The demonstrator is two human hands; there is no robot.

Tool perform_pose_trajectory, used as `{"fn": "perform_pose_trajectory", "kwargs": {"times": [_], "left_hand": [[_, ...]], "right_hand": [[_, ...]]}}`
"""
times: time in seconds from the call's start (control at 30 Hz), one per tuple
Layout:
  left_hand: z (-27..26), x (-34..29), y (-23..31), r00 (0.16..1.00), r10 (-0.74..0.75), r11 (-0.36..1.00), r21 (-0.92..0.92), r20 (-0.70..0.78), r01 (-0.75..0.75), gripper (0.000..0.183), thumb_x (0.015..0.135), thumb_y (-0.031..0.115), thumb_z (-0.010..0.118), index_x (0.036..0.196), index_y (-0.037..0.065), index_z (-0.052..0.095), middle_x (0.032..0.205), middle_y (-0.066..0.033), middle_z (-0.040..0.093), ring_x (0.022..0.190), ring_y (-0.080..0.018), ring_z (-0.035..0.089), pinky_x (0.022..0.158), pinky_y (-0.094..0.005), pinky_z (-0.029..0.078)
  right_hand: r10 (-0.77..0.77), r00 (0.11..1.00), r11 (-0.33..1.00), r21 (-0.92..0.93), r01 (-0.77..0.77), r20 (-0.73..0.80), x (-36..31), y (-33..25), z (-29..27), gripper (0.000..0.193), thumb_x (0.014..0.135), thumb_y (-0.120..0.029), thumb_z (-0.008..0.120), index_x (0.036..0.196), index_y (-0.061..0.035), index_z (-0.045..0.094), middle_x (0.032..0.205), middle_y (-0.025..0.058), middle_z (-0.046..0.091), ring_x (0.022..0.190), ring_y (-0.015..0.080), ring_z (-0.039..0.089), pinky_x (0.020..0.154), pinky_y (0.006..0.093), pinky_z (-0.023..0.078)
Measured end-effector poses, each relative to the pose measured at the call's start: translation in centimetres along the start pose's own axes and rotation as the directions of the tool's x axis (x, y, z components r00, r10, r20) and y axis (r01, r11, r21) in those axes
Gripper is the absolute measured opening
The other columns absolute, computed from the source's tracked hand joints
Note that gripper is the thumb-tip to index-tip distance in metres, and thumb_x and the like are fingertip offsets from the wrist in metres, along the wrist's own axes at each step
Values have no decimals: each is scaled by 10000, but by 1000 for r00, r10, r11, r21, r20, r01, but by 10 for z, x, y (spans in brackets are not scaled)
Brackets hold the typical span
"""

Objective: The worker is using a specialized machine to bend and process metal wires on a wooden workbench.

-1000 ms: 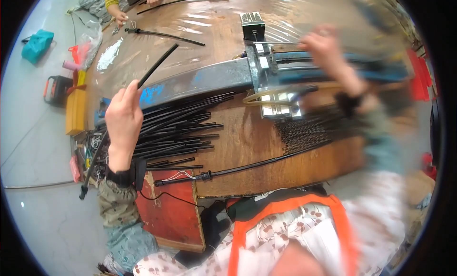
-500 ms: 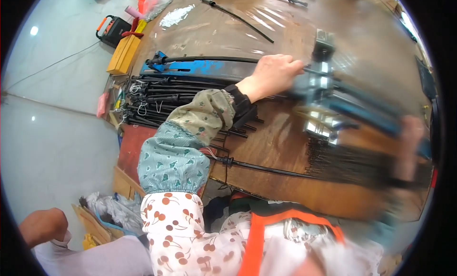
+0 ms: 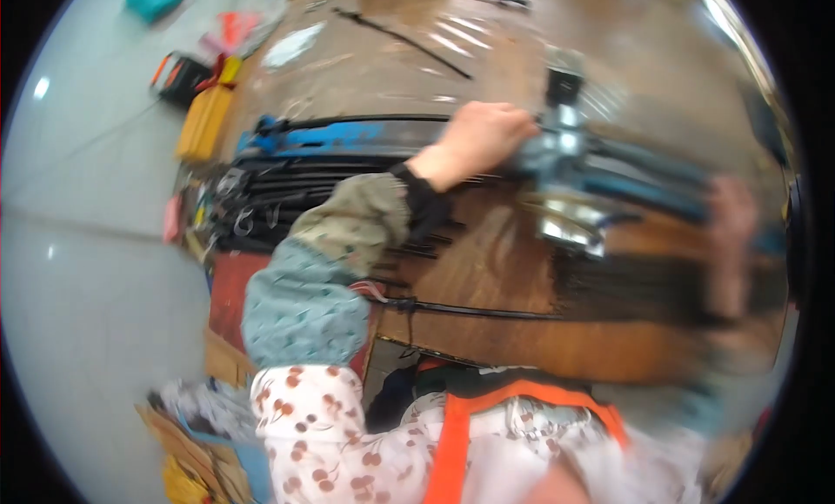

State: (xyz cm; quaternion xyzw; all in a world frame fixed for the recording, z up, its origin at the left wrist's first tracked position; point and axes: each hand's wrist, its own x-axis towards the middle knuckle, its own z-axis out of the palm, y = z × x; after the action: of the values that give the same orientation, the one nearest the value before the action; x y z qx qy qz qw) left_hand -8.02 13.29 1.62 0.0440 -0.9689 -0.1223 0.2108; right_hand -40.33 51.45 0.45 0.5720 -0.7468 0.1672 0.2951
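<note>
A black cable (image 3: 374, 119) runs along a blue metal bar (image 3: 335, 139) on the bench, and my left hand (image 3: 483, 137) is closed around its right end. Just right of those fingers stands a metal tool (image 3: 565, 147) with two blue-grey handles (image 3: 648, 186), blurred by movement. My right hand (image 3: 732, 234) is at the far end of these handles, too smeared to show its fingers. A bundle of similar black cables (image 3: 296, 191) lies left of my left forearm. Closer to me, another black cable (image 3: 487, 311) lies crosswise.
Loose cables (image 3: 404, 41) lie on the clear sheet covering the far bench. A dark pile of thin rods (image 3: 626, 287) sits at the right. Yellow box (image 3: 204, 121) and black-orange device (image 3: 181, 78) stand at the left edge. A bin of crumpled plastic (image 3: 209, 408) is at lower left.
The view has shifted, so the bench items sit slightly further left. My right hand and the tool's handles have swung a little inward. My left hand keeps its hold on the cable.
</note>
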Motion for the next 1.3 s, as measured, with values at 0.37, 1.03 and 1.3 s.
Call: {"fn": "perform_pose_trajectory", "kwargs": {"times": [0.37, 1.03, 1.3], "left_hand": [[-6, 2, 15, 981, -167, 980, 125, 97, 154, 185, 955, 229, 556, 858, 72, 566, 788, -164, 658, 767, -400, 635, 640, -476, 487], [-15, 8, -80, 905, 411, 797, 526, -109, -298, 199, 872, 73, 646, 1068, 100, 623, 926, -71, 664, 842, -255, 657, 682, -367, 520], [-44, -58, -116, 984, 118, 684, 729, -136, 18, 313, 950, 145, 575, 1255, 153, 643, 1125, -103, 678, 1006, -272, 648, 806, -444, 463]], "right_hand": [[21, 1000, 966, 258, -15, -22, 15, -143, -6, 241, 839, -203, 726, 1057, -103, 700, 965, 17, 712, 1009, 223, 608, 899, 363, 341], [-300, 715, 954, 212, 213, 631, -63, -175, -36, 166, 701, -243, 685, 732, -125, 572, 731, 24, 556, 823, 192, 566, 760, 366, 419], [-123, 950, 971, 233, 55, 286, -107, -181, -33, 191, 734, -140, 633, 914, -83, 598, 863, 57, 531, 863, 226, 574, 726, 355, 474]]}}
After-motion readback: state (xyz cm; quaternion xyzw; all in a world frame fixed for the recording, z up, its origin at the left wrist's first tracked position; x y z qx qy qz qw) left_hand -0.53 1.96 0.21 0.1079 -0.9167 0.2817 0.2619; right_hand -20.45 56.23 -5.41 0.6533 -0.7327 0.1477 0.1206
